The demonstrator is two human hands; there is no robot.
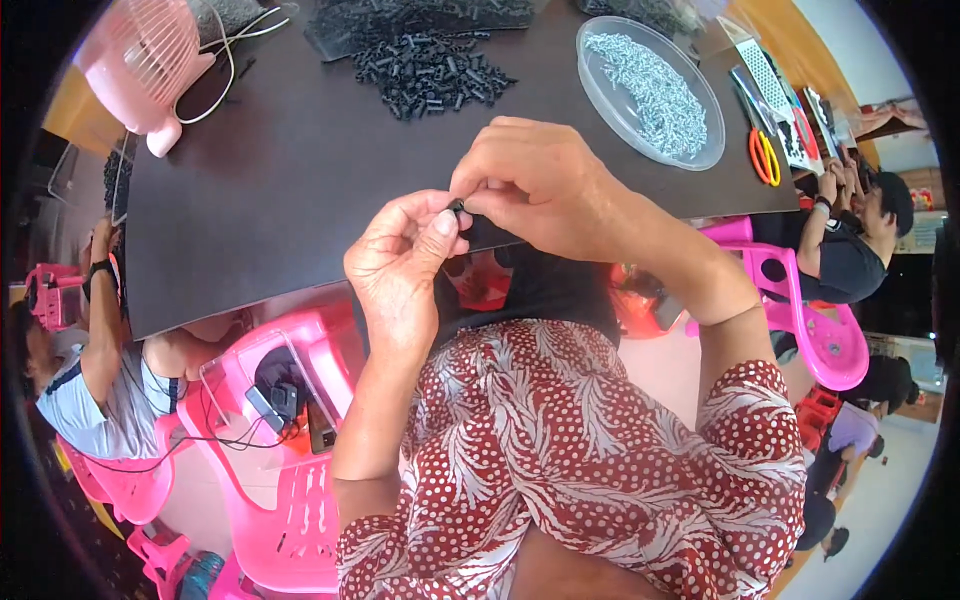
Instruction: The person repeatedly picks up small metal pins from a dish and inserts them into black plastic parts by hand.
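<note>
My left hand (405, 262) is closed in a pinch, holding a small black plastic part (457, 206) between thumb and fingers. Close against it, my right hand (528, 182) pinches at the part's upper end; whatever its fingertips hold is too small to make out. Both hands are raised at the near edge of the dark table (270, 190). Beyond them lies a loose pile of small black parts (435, 72). To the right of the pile, a round clear tray (606, 108) holds many small silvery screws (655, 95).
A pink fan (145, 60) with a white cord stands at the far left. Orange-handled scissors (764, 157) lie near the right edge. Black parts in clear bags (410, 15) sit at the back. Co-workers sit on both sides, and pink chairs (290, 520) stand left of me.
</note>
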